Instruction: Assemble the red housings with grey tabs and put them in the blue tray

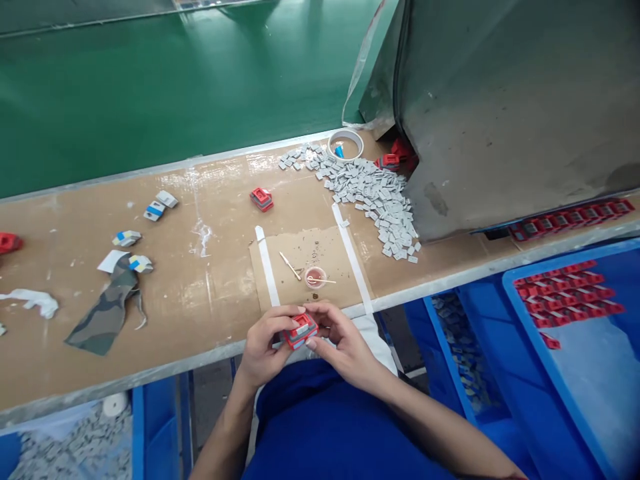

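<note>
My left hand and my right hand together hold a small red plastic part with a grey inset, just below the near edge of the brown bench. The fingers of both hands curl around it. Just beyond, on a taped cardboard square, stand a small clear cup with a stick in it and a thin white stick.
A heap of small grey pieces lies at the right by a grey bin, with a tape roll behind. Another red part sits mid-bench. Blue trays with red parts are at the right. Camouflage cloth lies at the left.
</note>
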{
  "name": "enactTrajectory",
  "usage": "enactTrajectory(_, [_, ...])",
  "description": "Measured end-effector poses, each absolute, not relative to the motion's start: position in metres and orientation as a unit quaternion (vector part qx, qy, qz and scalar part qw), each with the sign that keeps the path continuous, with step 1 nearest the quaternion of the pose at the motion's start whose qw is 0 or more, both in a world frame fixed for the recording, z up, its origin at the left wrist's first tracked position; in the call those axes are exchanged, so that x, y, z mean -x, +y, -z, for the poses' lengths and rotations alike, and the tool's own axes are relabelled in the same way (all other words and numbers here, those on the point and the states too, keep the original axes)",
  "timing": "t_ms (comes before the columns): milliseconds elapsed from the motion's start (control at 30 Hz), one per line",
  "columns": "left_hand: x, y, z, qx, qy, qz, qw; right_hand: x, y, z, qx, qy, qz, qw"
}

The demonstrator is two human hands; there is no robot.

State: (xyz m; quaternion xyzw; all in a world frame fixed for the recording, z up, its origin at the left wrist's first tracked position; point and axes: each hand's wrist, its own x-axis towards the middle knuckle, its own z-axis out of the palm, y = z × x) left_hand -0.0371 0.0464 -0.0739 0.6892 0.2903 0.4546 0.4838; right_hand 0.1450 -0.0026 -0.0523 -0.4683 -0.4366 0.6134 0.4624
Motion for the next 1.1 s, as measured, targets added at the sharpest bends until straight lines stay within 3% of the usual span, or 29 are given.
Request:
enactTrajectory(233, [0.044, 0.057, 0.072, -0.685, 0.250, -0.419, 0.541, -0.142, -0.007, 0.054, 0.488, -0.485, -0.526, 0.500])
enactTrajectory(433, [0.041, 0.056, 0.066, -0.651, 0.306, -0.423, 0.551, -0.148, -0.002, 0.046, 0.535, -0.582, -0.397, 0.467])
enactTrajectory(867, [0.045, 0.054, 0.068, -0.655, 0.304, -0.435, 0.538, -0.150, 0.008, 0.038, 0.494, -0.701, -0.329, 0.396])
enactTrajectory(1100, [0.042, 0.057, 0.066, -0.670, 0.274, -0.428, 0.542, -0.147, 0.001, 0.046, 0.514, -0.622, -0.384, 0.449])
